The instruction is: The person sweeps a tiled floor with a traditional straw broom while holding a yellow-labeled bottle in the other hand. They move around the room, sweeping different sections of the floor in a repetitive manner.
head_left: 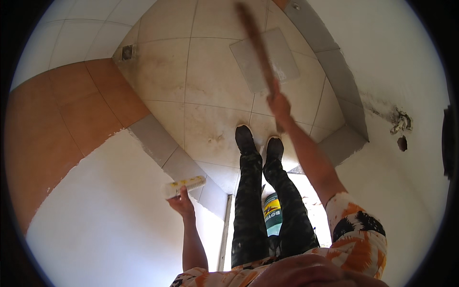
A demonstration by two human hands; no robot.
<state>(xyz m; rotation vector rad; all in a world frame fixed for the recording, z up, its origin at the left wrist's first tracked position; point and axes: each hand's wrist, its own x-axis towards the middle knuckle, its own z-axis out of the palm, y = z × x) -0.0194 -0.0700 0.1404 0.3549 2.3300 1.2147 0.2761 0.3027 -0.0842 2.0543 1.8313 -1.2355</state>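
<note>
The right hand (279, 109) is closed in a fist around a long brown stick (256, 43), gripping it near its lower end; a short piece shows below the fist, and the far part is blurred. The stick is raised over the floor (215, 71), its upper length passing in view across a grey square sheet (282, 48) that lies askew nearer the floor's right edge than its left. The left hand (181, 203) grasps a pale cylinder with yellow marks (195, 182), thumb along its near side, the cylinder lying roughly crosswise; in view it overlaps the grey skirting tiles (152, 138) along the floor's left edge and the white wall (105, 191) behind them. Between the hands, two dark shoes (245, 138) stand on the near part of the floor, below patterned dark trousers (251, 205). A green bucket with a yellow label (273, 215) shows between the trouser legs. Farther out, a dark square drain (126, 52) sits by the floor's left corner, beside orange-brown wall tiles (62, 110). On the right, beyond the floor's edge, the pale wall has a rough dark hole (402, 143).
</note>
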